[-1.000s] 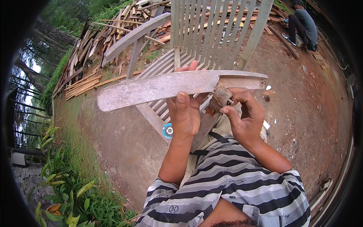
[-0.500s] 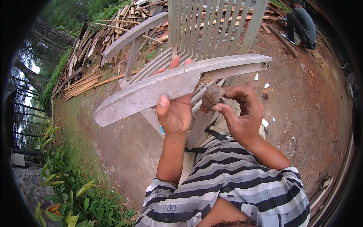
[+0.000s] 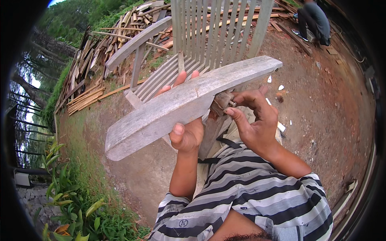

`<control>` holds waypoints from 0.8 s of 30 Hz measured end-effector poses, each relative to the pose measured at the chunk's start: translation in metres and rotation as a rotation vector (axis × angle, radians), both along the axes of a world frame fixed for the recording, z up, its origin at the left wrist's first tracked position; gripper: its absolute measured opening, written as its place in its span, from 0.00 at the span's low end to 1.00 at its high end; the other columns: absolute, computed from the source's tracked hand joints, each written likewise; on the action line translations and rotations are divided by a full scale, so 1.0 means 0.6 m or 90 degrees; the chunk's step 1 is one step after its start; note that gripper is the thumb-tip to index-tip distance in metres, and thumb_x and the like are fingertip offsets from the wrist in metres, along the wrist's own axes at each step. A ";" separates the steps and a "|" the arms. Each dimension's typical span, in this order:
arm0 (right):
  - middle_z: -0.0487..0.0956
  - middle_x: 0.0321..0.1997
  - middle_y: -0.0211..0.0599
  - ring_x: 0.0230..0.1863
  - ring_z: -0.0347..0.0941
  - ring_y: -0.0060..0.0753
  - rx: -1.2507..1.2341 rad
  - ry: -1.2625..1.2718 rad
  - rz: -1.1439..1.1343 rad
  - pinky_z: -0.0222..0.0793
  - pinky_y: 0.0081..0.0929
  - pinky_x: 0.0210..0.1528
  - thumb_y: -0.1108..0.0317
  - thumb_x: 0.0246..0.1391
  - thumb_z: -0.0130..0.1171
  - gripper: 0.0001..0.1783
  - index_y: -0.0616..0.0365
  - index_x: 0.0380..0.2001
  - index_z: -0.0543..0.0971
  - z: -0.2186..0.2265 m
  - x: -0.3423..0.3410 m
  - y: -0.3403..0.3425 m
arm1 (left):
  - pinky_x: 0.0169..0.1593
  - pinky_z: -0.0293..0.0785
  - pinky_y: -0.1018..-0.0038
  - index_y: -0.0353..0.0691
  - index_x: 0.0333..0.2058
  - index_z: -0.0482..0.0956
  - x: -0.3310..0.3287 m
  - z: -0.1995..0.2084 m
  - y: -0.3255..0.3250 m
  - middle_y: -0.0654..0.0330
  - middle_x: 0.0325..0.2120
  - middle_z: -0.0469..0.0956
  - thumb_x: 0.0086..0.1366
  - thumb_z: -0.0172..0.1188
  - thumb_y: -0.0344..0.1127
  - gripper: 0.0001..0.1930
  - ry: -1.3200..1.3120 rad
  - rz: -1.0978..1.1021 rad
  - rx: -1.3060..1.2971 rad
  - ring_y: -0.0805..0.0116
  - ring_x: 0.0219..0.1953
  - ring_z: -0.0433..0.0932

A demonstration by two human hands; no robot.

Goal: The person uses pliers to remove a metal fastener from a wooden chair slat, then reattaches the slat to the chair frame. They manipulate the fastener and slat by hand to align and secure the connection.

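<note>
A weathered grey wooden armrest point(image 3: 173, 105) lies slantwise in front of me, its top face tilted up. My left hand point(image 3: 189, 134) grips it from below, thumb on the near side and fingertips showing past the far edge. Under its right half is the worn wooden top of a chair post point(image 3: 220, 103). There my right hand point(image 3: 257, 122) pinches a small metal bolt point(image 3: 232, 104) between thumb and forefinger. The slatted chair point(image 3: 171, 74) stands behind, with its other armrest point(image 3: 138, 42) attached on the far left. The armrest hides part of the post.
The chair's tall slatted back point(image 3: 221, 34) rises beyond my hands. A heap of scrap timber point(image 3: 90, 66) lies at the back left, and a crouching person point(image 3: 315, 22) is at the far right. White fragments point(image 3: 280, 87) dot the dirt. Green plants point(image 3: 76, 209) grow at the lower left.
The armrest has rolled so more of its top face shows, and its left end has dropped toward me. My right hand stays by the bolt. The whole view has shifted slightly.
</note>
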State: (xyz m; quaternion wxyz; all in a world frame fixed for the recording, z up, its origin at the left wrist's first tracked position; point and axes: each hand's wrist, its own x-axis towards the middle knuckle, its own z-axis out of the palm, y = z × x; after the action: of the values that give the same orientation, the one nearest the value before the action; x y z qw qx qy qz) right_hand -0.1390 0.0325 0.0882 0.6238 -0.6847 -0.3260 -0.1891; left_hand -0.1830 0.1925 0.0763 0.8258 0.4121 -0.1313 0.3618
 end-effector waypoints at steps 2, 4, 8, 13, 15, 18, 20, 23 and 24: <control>0.83 0.33 0.43 0.34 0.85 0.38 -0.007 -0.008 0.001 0.79 0.29 0.39 0.74 0.53 0.75 0.14 0.64 0.39 0.79 0.004 0.000 -0.001 | 0.73 0.61 0.36 0.47 0.68 0.60 0.000 0.002 -0.003 0.38 0.71 0.59 0.55 0.71 0.49 0.45 -0.003 0.027 0.033 0.28 0.73 0.56; 0.83 0.33 0.43 0.33 0.85 0.39 -0.020 -0.020 -0.002 0.79 0.29 0.38 0.74 0.52 0.74 0.14 0.64 0.38 0.79 0.007 0.002 -0.004 | 0.73 0.60 0.37 0.47 0.69 0.59 0.000 -0.001 -0.006 0.38 0.71 0.60 0.55 0.71 0.51 0.45 -0.005 0.054 0.072 0.29 0.73 0.57; 0.83 0.32 0.43 0.32 0.85 0.41 -0.044 -0.029 -0.003 0.77 0.30 0.35 0.76 0.51 0.74 0.13 0.64 0.37 0.79 0.016 0.003 -0.012 | 0.73 0.60 0.38 0.48 0.68 0.59 0.001 0.000 -0.014 0.37 0.70 0.61 0.55 0.72 0.56 0.47 -0.006 0.093 0.128 0.29 0.71 0.60; 0.84 0.31 0.42 0.30 0.85 0.43 -0.113 -0.058 0.003 0.76 0.32 0.32 0.75 0.51 0.73 0.11 0.62 0.35 0.81 0.023 0.018 -0.024 | 0.72 0.65 0.44 0.42 0.67 0.59 0.003 0.018 -0.017 0.38 0.66 0.66 0.47 0.79 0.65 0.57 0.052 0.134 0.202 0.37 0.70 0.65; 0.85 0.31 0.41 0.30 0.85 0.42 -0.152 -0.069 -0.009 0.76 0.33 0.32 0.74 0.50 0.74 0.11 0.61 0.35 0.81 0.023 0.027 -0.030 | 0.71 0.67 0.48 0.37 0.65 0.60 0.002 0.038 -0.017 0.40 0.66 0.67 0.44 0.83 0.64 0.59 0.113 0.127 0.262 0.43 0.71 0.65; 0.85 0.31 0.40 0.30 0.84 0.39 -0.184 -0.069 0.009 0.76 0.33 0.33 0.72 0.49 0.76 0.13 0.61 0.33 0.80 0.038 0.040 -0.035 | 0.62 0.77 0.60 0.32 0.60 0.69 0.017 0.070 0.002 0.45 0.59 0.75 0.45 0.86 0.54 0.51 0.106 0.157 0.376 0.58 0.62 0.76; 0.85 0.31 0.40 0.31 0.84 0.35 -0.188 -0.065 0.008 0.76 0.31 0.34 0.69 0.48 0.78 0.15 0.62 0.33 0.80 0.035 0.047 -0.039 | 0.56 0.81 0.64 0.31 0.57 0.72 0.024 0.089 0.026 0.49 0.51 0.80 0.47 0.86 0.49 0.45 0.180 0.091 0.414 0.60 0.55 0.81; 0.84 0.31 0.40 0.31 0.83 0.33 -0.164 -0.054 -0.028 0.76 0.28 0.34 0.69 0.48 0.78 0.16 0.63 0.33 0.80 0.019 0.045 -0.031 | 0.43 0.85 0.68 0.33 0.52 0.76 0.037 0.102 0.055 0.57 0.40 0.86 0.50 0.84 0.41 0.35 0.187 0.021 0.451 0.63 0.44 0.87; 0.83 0.29 0.39 0.29 0.82 0.31 -0.173 -0.075 -0.036 0.75 0.26 0.34 0.69 0.49 0.78 0.16 0.64 0.33 0.80 0.020 0.047 -0.034 | 0.43 0.85 0.68 0.34 0.51 0.77 0.042 0.115 0.053 0.58 0.40 0.86 0.50 0.84 0.41 0.34 0.186 -0.010 0.444 0.63 0.45 0.87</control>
State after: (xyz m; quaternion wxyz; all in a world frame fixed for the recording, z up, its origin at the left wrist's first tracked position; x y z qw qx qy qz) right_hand -0.1107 0.0122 0.1001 0.4995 -0.7597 -0.3649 -0.2005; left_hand -0.1577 0.2244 0.1451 0.6485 0.7149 -0.1307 0.2265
